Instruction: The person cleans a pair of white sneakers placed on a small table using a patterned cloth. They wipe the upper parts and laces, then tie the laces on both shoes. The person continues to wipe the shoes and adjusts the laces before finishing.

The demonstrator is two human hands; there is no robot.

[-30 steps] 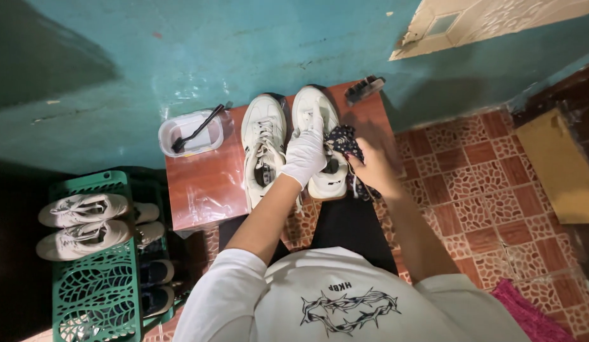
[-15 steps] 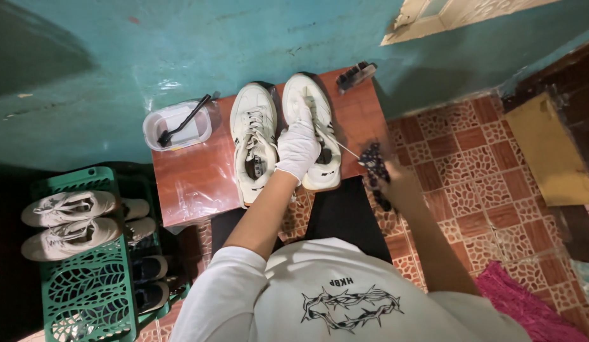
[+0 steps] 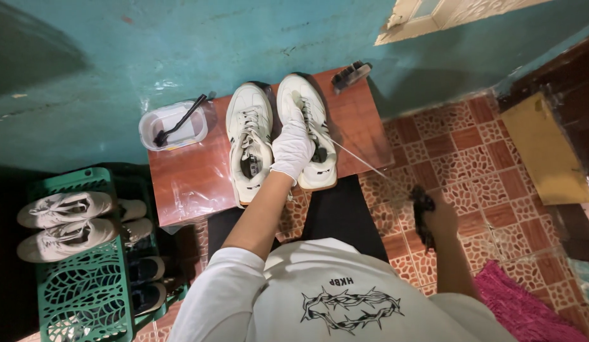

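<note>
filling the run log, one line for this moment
left hand: gloved, on right sneaker | right hand: pulling lace taut | left sneaker: beside it on table

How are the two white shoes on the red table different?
The left shoe lies free with its laces in place; the right shoe is pressed down by the gloved left hand, and its lace is stretched out to the right hand. Both are white with tan soles, toes toward the wall.
</note>
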